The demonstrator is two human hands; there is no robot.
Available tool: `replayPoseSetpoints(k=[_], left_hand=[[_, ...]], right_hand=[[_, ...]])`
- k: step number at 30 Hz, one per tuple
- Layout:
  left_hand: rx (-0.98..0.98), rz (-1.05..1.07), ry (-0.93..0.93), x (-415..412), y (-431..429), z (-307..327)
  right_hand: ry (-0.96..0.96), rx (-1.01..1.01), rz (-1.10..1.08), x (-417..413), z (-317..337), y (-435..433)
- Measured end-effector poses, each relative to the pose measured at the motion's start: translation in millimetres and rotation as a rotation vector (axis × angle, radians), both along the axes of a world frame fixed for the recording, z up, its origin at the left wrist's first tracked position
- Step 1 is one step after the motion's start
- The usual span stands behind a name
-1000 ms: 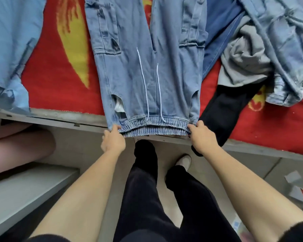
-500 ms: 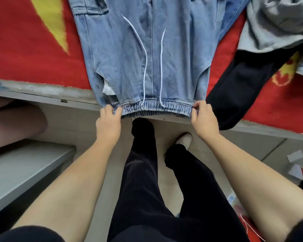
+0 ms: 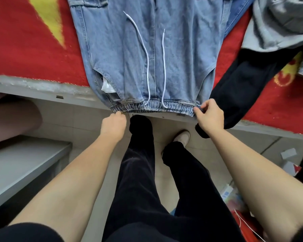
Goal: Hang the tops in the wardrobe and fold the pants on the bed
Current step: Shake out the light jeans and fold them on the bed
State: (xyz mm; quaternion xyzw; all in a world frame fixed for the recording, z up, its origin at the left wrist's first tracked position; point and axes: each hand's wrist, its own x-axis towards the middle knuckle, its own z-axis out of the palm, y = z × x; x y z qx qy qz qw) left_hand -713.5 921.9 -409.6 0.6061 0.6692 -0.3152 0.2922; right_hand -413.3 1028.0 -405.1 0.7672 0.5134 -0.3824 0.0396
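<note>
Head view: light blue denim drawstring pants (image 3: 147, 58) flat on red-blanketed bed (image 3: 24, 49), elastic waistband overhanging near edge, within my reach. My right hand (image 3: 210, 116): fingers pinch waistband's right end. My left hand (image 3: 114, 126): fingers curled at left end, grip hidden, cannot tell. Likely squaring pants for fold.

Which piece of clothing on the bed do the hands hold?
The light blue jeans with white drawstrings; left hand and right hand pinch the waistband.

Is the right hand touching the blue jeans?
Touching. The head view shows the right hand with thumb and fingers pinching the right end of the stretchy waistband of the jeans.
</note>
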Motion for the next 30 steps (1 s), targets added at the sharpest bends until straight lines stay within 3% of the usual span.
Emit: replayPoseSetpoints(k=[1,3,6,7,9,12,15,19,21,24,27,30], left_hand=[[0.0,-0.001,-0.037,2.0,-0.4,-1.2],[0.186,0.047,-0.161,10.4,5.1,4.5],[0.529,0.023,-0.353,37.4,25.0,12.0],[0.593,-0.003,-0.417,49.8,34.5,14.7],[0.647,-0.049,-0.534,78.6,52.1,17.8],[0.552,-0.085,-0.611,127.6,72.4,17.9],[0.333,-0.053,-0.423,166.6,87.3,12.7],[0.283,0.067,-0.269,195.9,103.7,6.1],[0.299,0.107,-0.283,197.6,107.0,4.9],[0.32,0.222,-0.477,179.7,102.6,7.6],[0.321,0.64,-0.665,143.0,96.1,22.2],[0.456,1.025,-0.689,94.0,94.6,38.9]], right_hand=[[-0.058,-0.069,0.035,-3.2,-0.4,12.0],[-0.09,-0.283,0.148,-3.6,3.5,42.1],[0.095,-0.621,0.104,5.2,19.4,81.5],[0.131,-0.607,0.056,9.2,22.2,90.5],[0.14,-0.36,-0.055,13.9,23.7,106.0],[0.197,0.03,-0.261,10.9,21.5,140.6],[0.28,0.101,-0.287,-0.3,16.1,184.2],[0.18,0.082,-0.085,-13.3,4.7,226.2],[0.081,0.129,-0.007,-15.7,5.5,233.4],[0.015,0.238,0.014,-17.9,14.3,238.0],[0.316,0.21,-0.149,-34.8,29.7,239.0],[0.698,0.108,-0.271,-80.2,59.5,238.9]])
